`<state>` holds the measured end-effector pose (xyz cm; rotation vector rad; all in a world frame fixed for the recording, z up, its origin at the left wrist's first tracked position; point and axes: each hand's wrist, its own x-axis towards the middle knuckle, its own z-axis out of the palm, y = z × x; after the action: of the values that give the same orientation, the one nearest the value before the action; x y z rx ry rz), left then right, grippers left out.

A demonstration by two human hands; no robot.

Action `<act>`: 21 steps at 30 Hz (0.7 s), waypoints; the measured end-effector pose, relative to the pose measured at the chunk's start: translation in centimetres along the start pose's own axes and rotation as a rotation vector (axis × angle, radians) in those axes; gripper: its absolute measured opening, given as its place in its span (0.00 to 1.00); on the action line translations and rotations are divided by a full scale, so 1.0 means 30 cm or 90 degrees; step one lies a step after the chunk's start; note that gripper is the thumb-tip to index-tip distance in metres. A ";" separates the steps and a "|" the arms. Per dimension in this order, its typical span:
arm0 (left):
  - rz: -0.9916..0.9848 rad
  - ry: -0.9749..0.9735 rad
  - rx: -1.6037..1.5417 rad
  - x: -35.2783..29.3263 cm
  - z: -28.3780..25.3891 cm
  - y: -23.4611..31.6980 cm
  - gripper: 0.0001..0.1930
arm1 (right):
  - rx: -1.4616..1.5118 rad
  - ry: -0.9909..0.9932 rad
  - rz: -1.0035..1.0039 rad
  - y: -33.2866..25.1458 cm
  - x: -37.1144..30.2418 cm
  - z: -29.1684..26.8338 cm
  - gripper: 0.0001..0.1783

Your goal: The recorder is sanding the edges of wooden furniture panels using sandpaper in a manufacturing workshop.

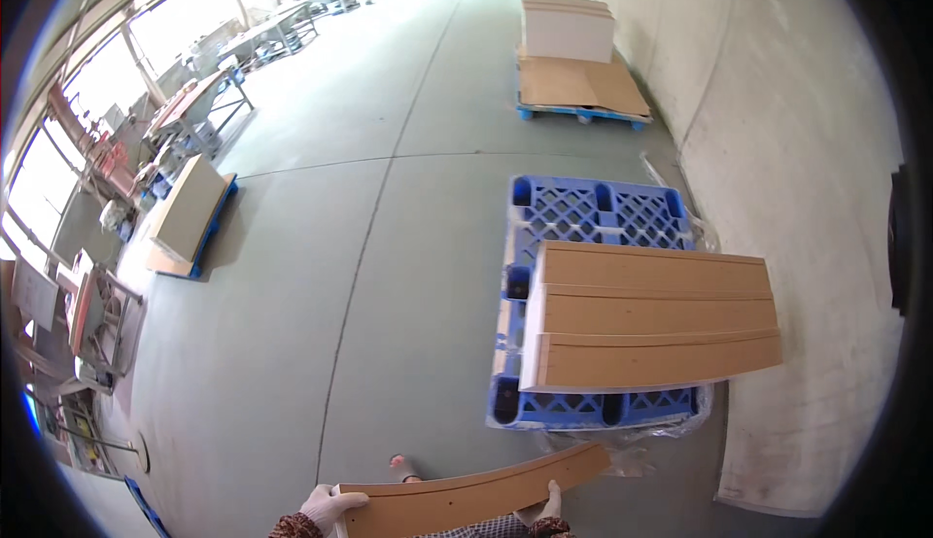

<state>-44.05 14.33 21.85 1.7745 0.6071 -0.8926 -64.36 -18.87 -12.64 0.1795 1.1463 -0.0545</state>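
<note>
At the lower edge I hold a long, slightly curved brown board (457,502) across my front, its right end raised and reaching farther out. My left hand (330,506), in a white glove, grips the left end with the thumb on the brown face. My right hand (546,509), also gloved, holds the near edge right of the middle, thumb up on the face and the other fingers mostly hidden. Ahead on the right, a stack of similar brown-faced boards (656,314) with white sides lies on a blue plastic pallet (593,206).
Farther off along the right wall (787,246), another pallet (583,115) bears cardboard (573,83) and a white stack (567,31). Pale panels (191,209) stand on a blue pallet at left. Workbenches (185,105) line the windows. Clear plastic film (632,455) lies by the near pallet.
</note>
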 end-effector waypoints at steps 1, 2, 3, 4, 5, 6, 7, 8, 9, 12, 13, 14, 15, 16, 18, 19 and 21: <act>0.004 -0.008 -0.012 -0.015 -0.071 0.011 0.19 | -0.009 -0.002 -0.011 0.044 -0.030 0.044 0.35; -0.007 -0.016 -0.019 -0.031 -0.150 0.012 0.19 | -0.006 -0.007 -0.002 0.105 -0.045 0.072 0.34; -0.018 -0.022 -0.024 -0.044 -0.240 0.011 0.19 | -0.002 -0.012 0.008 0.179 -0.049 0.106 0.34; -0.015 -0.015 -0.037 -0.067 -0.330 -0.033 0.19 | -0.016 -0.016 0.012 0.250 -0.033 0.157 0.34; -0.015 0.031 -0.078 -0.095 -0.424 -0.115 0.19 | -0.090 -0.012 0.057 0.327 -0.006 0.215 0.33; -0.014 0.039 -0.096 -0.068 -0.506 -0.154 0.19 | -0.133 -0.002 0.071 0.382 -0.005 0.245 0.32; -0.008 0.030 -0.099 -0.084 -0.582 -0.178 0.19 | -0.134 -0.006 0.061 0.454 0.016 0.309 0.32; -0.024 0.073 -0.134 -0.122 -0.660 -0.197 0.19 | -0.204 -0.019 0.090 0.541 0.034 0.377 0.32; -0.044 0.114 -0.170 -0.160 -0.726 -0.232 0.18 | -0.276 -0.027 0.118 0.618 0.037 0.437 0.31; 0.001 0.179 -0.252 -0.197 -0.883 -0.384 0.19 | -0.408 0.002 0.160 0.818 0.046 0.677 0.30; 0.006 0.176 -0.256 -0.211 -0.927 -0.409 0.19 | -0.411 -0.002 0.155 0.885 0.046 0.758 0.30; 0.041 0.173 -0.292 -0.218 -0.963 -0.425 0.20 | -0.433 -0.066 0.147 0.939 0.049 0.838 0.30; 0.073 0.172 -0.329 -0.231 -0.992 -0.449 0.21 | -0.456 -0.128 0.140 0.981 0.044 0.912 0.29; 0.063 0.170 -0.338 -0.241 -1.027 -0.483 0.26 | -0.460 -0.126 0.135 1.012 0.033 0.999 0.29; 0.092 0.175 -0.386 -0.275 -1.020 -0.431 0.28 | -0.521 -0.216 0.215 1.043 -0.003 1.176 0.26; 0.125 0.187 -0.429 -0.272 -1.022 -0.400 0.31 | -0.524 -0.214 0.209 1.056 -0.017 1.255 0.26; 0.181 0.188 -0.438 -0.220 -1.056 -0.423 0.34 | -0.556 -0.333 0.140 1.100 -0.053 1.405 0.24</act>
<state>-48.31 48.49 26.70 1.3132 0.7195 -0.1781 -22.59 6.39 9.39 -0.4656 0.5432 0.5602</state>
